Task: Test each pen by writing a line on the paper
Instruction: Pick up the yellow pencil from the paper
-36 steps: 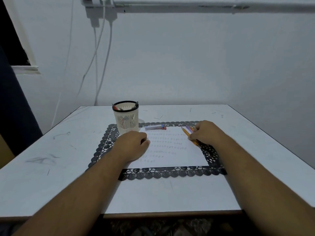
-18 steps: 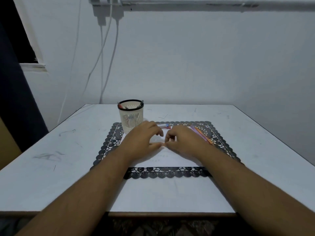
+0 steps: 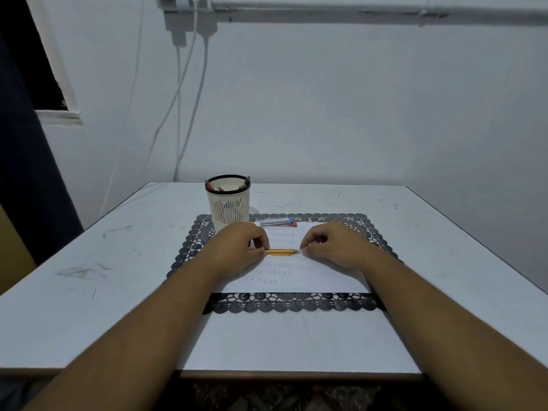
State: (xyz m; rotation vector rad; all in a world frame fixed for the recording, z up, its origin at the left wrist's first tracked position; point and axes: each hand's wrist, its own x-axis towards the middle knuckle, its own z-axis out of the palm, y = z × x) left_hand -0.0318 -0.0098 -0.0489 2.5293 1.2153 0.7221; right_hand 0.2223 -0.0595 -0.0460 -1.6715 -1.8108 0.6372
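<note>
In the head view, a slim orange-yellow pen (image 3: 280, 252) is held level above a white sheet of paper (image 3: 296, 274), with each end taken by one hand. The left hand (image 3: 237, 247) is seen with its fingers curled and the pen's left end pinched between thumb and fingertips. The right hand (image 3: 332, 246) is likewise curled, and the pen's right end, where a pale tip or cap is visible, is pinched by its fingertips. Whether a cap is being separated cannot be told. Both forearms are stretched forward over the near edge of a white square table (image 3: 89, 307).

The paper is laid on a black lace-patterned placemat (image 3: 290, 304), whose scalloped border is shown on all sides of the sheet. Faint rows of small written marks are seen on the paper, below and above the pen.

At the far edge of the paper, a short white and blue pen with a red end (image 3: 277, 222) is laid flat, apart from both hands. At the far left corner of the mat, a white slotted plastic pen cup with a black rim (image 3: 227, 203) stands upright, with a few pens held inside it.

Behind the table, white cables (image 3: 189, 84) are hung down a pale wall.
</note>
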